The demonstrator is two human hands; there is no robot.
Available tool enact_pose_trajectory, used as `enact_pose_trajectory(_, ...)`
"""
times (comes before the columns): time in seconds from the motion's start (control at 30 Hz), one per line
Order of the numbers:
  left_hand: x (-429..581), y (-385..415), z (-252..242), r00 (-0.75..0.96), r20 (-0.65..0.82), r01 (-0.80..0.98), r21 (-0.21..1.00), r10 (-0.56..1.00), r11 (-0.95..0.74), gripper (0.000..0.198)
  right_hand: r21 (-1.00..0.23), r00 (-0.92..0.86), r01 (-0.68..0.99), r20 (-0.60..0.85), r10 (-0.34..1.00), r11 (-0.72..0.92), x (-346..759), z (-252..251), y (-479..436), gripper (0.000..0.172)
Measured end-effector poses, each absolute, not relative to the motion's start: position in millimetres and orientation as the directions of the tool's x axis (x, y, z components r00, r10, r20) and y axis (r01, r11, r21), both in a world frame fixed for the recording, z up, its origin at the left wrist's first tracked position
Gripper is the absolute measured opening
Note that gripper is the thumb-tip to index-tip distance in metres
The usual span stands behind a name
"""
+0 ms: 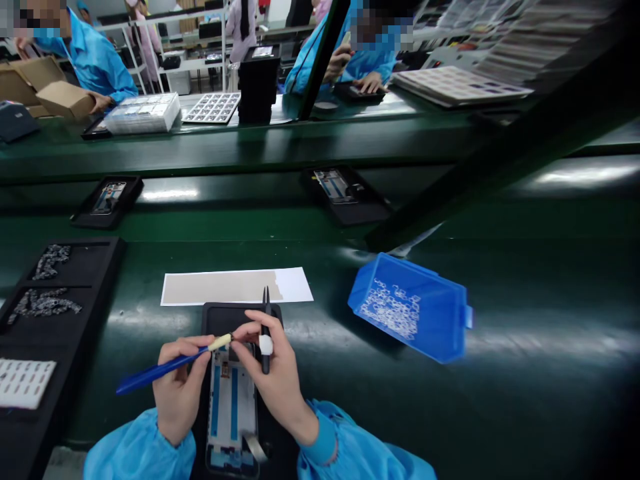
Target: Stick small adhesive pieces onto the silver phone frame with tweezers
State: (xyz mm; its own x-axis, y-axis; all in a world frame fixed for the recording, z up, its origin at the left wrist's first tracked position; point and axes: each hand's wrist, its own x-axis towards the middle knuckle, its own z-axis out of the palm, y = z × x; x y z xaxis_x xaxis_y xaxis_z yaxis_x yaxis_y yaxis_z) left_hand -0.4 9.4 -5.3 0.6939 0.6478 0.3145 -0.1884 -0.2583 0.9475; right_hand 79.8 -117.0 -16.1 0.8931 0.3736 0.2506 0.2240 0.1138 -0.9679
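Observation:
My left hand (180, 380) pinches a long blue stick tool (155, 375) near its pale yellow tip, which points right. Thumb and forefinger of my right hand (275, 377) meet at that tip, perhaps on a tiny dark part too small to name. Black tweezers (266, 313) with a white wrap are tucked in my right hand, their points facing away from me. Below both hands lies an opened phone housing (233, 407) with blue strips, in a black tray (215, 313). My fingers cover its upper end.
A white-and-beige strip (220, 288) lies beyond the tray. On the right sits a blue bin (440, 317) of small white rings. A black compartment tray (100, 293) holds small parts at left. Two phone trays (345, 197) rest on the belt; a dark post (450, 167) slants across. Co-workers sit opposite.

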Motion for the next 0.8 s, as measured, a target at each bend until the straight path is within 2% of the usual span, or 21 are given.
enact_pose_trajectory(0.2, 0.5, 8.3, -6.4, 0.697, 0.36, -0.246, 0.932, 0.62, -0.265, 0.017, -0.971, 0.895, 0.2, 0.235, 0.378, 0.129, 81.8, -10.0, -115.4, 0.037)
enact_pose_trajectory(0.43, -1.2, 9.8, -11.9, 0.711, 0.456, -0.265, 0.879, 0.535, -0.398, 0.028, -0.97, 0.896, 0.209, 0.241, 0.373, 0.126, 80.2, -13.3, -115.7, 0.039)
enact_pose_trajectory(0.8, -2.9, 8.1, -15.3, 0.699, 0.506, -0.317, 0.853, 0.506, -0.415, 0.034, -0.943, 0.881, 0.316, 0.333, 0.337, 0.105, 77.5, -12.0, -116.0, 0.041)
